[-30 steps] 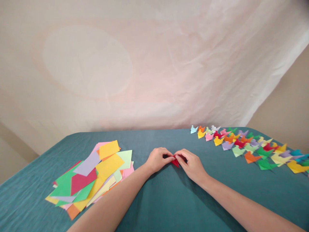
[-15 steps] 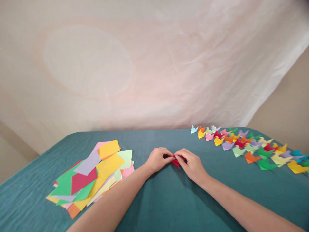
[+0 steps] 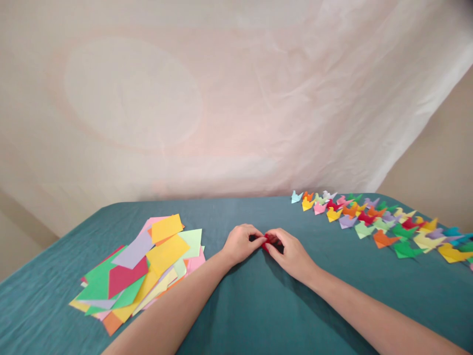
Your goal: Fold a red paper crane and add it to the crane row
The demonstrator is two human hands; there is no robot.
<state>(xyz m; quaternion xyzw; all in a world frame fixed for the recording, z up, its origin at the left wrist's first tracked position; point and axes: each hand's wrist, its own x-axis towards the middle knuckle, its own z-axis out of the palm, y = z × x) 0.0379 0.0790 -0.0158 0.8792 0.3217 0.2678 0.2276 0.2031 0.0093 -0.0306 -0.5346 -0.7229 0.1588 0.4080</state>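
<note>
A small piece of folded red paper [image 3: 265, 242] is pinched between my two hands in the middle of the head view, just above the cloth. My left hand [image 3: 244, 243] grips its left side between thumb and fingertips. On its right side, the thumb and fingers of my right hand [image 3: 287, 250] are closed on it too. Most of the paper is hidden behind the fingers, so its folded shape cannot be made out.
Loose coloured paper sheets [image 3: 127, 276] lie in an overlapping pile at the left. Several folded paper birds [image 3: 384, 239] stand in rows at the right. A dark green cloth [image 3: 236, 305] covers the table, and a pale sheet [image 3: 236, 98] hangs behind it.
The fingers have shifted around the red paper, and less of it shows now; the pointed part below the fingers is no longer visible. Both arms stay nearly in place.
</note>
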